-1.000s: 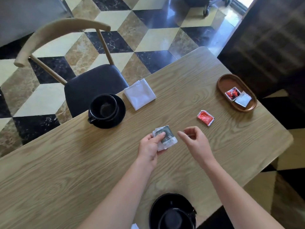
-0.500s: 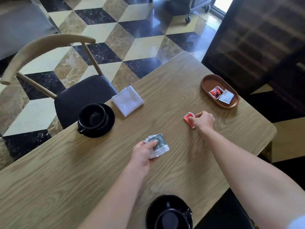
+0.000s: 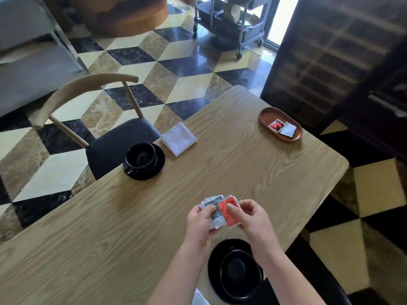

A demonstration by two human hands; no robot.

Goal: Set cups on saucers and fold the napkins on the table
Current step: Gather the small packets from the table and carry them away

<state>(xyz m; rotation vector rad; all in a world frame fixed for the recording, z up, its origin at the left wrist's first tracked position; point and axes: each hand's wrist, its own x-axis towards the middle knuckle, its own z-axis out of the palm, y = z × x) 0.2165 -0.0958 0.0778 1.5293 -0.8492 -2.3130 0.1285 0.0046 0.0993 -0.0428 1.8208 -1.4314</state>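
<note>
Lower centre: left hand [image 3: 201,221] pinches grey packets [image 3: 212,202], right hand [image 3: 251,216] pinches red packet [image 3: 229,211] against them; cups look set, so next probably tray [image 3: 264,116], upper right.

The single head camera looks forward and steeply down across the wooden table [image 3: 253,172], hands close below.

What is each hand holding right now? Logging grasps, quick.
Left hand: closed on the grey-and-white packets.
Right hand: closed on the red packet, pressed against the left hand's stack.
</note>
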